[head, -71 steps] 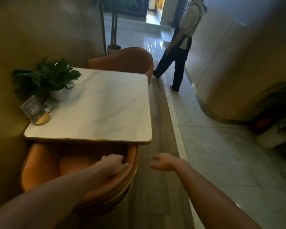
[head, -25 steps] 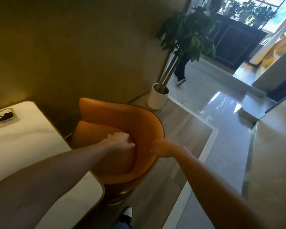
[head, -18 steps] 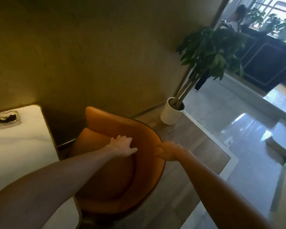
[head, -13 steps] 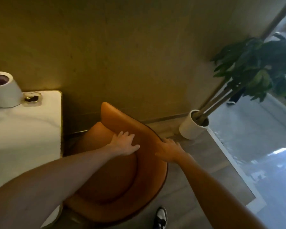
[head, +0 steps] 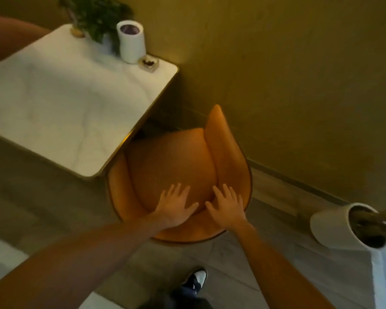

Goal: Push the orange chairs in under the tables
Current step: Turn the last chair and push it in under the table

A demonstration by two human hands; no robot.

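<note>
An orange tub chair (head: 172,161) stands at the near corner of a white marble table (head: 60,103), its seat front just under the table's gold edge. Both hands lie flat on the top of the curved backrest, fingers spread. My left hand (head: 176,205) rests on the middle of the rim. My right hand (head: 226,206) sits a little to its right, fingers reaching over the rim toward the seat. A second orange chair (head: 7,39) shows at the table's far left end.
A yellow wall (head: 288,85) runs close along the chair's right side. On the table stand a potted plant (head: 96,16), a white cylinder (head: 131,41) and an ashtray (head: 148,63). A white floor planter (head: 341,226) is at the right. My shoe (head: 195,279) is below the chair.
I have turned to face the chair's back from above. Both hands have shifted onto the top of the backrest and lie flat. The chair sits nearer the table's edge.
</note>
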